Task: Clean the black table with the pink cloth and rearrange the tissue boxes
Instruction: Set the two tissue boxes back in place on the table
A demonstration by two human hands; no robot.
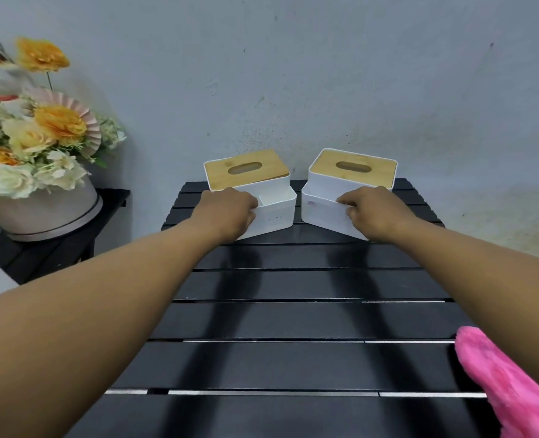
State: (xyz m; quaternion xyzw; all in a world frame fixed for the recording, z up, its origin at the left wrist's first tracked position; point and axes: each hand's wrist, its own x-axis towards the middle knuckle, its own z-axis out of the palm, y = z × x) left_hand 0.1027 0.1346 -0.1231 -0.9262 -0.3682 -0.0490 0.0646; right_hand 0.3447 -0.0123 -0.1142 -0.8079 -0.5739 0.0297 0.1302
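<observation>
Both boxes stand at the far end of the table [293, 317], side by side and just apart, angled toward each other close to the wall. Our left hand [230, 213] curls over the near left corner of the left box [247, 169], fingers hooked on the rim of its open front tray. Our right hand [372, 213] pinches the near rim of the right box [353, 167] between thumb and fingers. We judge these to be stiff, light plastic shells with wooden lids that may lift off, so the tray rim or side walls make a safer hold than the lid. Smooth plastic should slide easily over the slats. Each lid has an oval slot with no tissue showing. The left tray shows a divider and nothing in it; the inside of the right tray is hidden. The cloth [511, 387] lies at the near right edge, with no hand on it.
</observation>
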